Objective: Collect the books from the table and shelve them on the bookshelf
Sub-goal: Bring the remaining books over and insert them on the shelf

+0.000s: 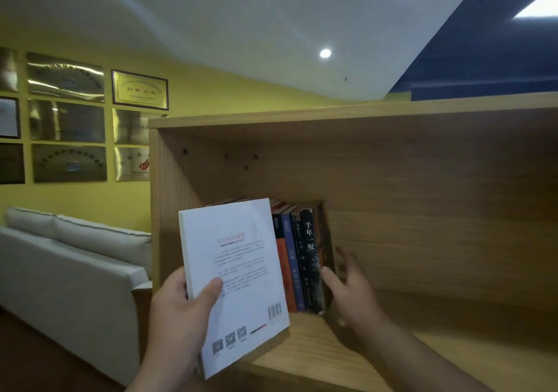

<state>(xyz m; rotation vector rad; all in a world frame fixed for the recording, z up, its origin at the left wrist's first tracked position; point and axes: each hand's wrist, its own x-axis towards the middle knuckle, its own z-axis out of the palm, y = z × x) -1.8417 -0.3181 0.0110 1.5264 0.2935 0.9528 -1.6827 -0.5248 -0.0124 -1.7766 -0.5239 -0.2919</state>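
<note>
White paperback, back cover to camera: the white book [238,270] is the task item, held in the left hand [178,313] in front of the bookshelf [422,210] opening, not yet shelved. Its lower corner hangs over the front of the shelf board [317,358]; touching or not, we can't tell. Step, as we read it: shelving, insert phase. Table is out of view, so we can't say how many books are left there.

A row of books [297,270] stands upright in the left part of the opening, with a black-spined book [311,258] near its right end. The white book covers the row's left side, so any gap there is hidden.

Hands are apart, one each side of the row. Left hand grips the white book at its lower left edge, thumb pressed flat on the cover, fingers hidden behind it, book tilted with its top leaning left. Right hand [353,289] is inside the opening, fingers spread and holding nothing, thumb touching the row's right end, palm toward the books.

Next move, our judgement: turn the white book spine-out, bring it upright, slide it in against the row while the right hand braces or parts it. Risk we flag: the row tips right if that brace comes off.
</note>
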